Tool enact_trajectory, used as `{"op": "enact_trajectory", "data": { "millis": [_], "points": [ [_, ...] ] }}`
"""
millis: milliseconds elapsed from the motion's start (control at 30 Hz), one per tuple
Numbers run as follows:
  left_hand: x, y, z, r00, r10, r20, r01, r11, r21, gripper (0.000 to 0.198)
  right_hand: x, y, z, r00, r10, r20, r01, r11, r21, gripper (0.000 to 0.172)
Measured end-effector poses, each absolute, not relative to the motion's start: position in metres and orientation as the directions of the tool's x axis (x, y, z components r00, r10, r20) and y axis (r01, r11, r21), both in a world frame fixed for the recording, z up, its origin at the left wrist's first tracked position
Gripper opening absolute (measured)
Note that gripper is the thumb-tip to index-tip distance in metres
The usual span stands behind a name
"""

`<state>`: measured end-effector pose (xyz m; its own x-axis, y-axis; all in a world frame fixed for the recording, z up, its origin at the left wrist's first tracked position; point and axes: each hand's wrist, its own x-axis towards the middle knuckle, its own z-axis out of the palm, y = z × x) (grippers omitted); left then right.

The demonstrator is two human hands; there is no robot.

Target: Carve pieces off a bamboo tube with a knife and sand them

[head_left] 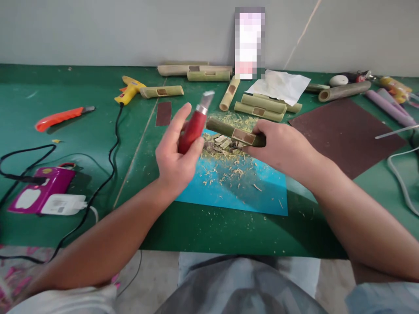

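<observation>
My left hand (178,152) is closed round the red handle of a carving knife (193,131), its short metal blade pointing up and away from me. In my right hand (278,141) is a dark green bamboo tube (225,130), gripped at its right end, with a rectangular opening cut in its upper side. The knife blade is apart from the tube. Below the tube, bamboo chips (224,144) and fine shavings lie on a blue sheet (209,194).
Several cut bamboo tubes (262,111) lie behind, near a white paper (278,87). At left are an orange utility knife (62,118), a yellow glue gun (131,90) and a purple power strip (49,187) with cables. Brown sandpaper (343,135) lies at right. A phone (250,43) leans on the wall.
</observation>
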<state>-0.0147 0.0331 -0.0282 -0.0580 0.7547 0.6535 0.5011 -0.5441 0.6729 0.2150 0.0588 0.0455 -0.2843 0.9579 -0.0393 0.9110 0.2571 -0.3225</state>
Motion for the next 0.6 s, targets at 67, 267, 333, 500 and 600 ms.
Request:
{"op": "enact_trajectory", "data": {
  "millis": [67,267,333,500,600],
  "points": [
    [-0.012,0.025,-0.021,0.053,0.727,0.684,0.608,-0.567,0.556,0.055,0.218,0.056,0.047,-0.253,0.967,-0.007,0.921,0.239,-0.309,0.020],
    [0.001,0.009,-0.011,0.328,0.658,0.678,0.646,-0.680,0.347,0.040,0.239,0.035,0.042,-0.210,0.978,-0.007,0.882,0.186,-0.433,0.012],
    [0.003,0.007,-0.013,0.374,0.661,0.650,0.636,-0.693,0.339,0.040,0.246,0.026,0.033,-0.187,0.982,-0.031,0.847,0.145,-0.511,0.017],
    [0.005,0.002,-0.016,0.461,0.748,0.477,0.623,-0.656,0.426,0.038,0.256,0.012,0.011,-0.088,0.995,-0.037,0.822,0.051,-0.568,0.027],
    [0.007,-0.001,-0.016,0.483,0.772,0.414,0.599,-0.636,0.487,0.039,0.258,0.009,0.006,-0.065,0.998,0.011,0.800,0.059,-0.597,0.033]
  ]
}}
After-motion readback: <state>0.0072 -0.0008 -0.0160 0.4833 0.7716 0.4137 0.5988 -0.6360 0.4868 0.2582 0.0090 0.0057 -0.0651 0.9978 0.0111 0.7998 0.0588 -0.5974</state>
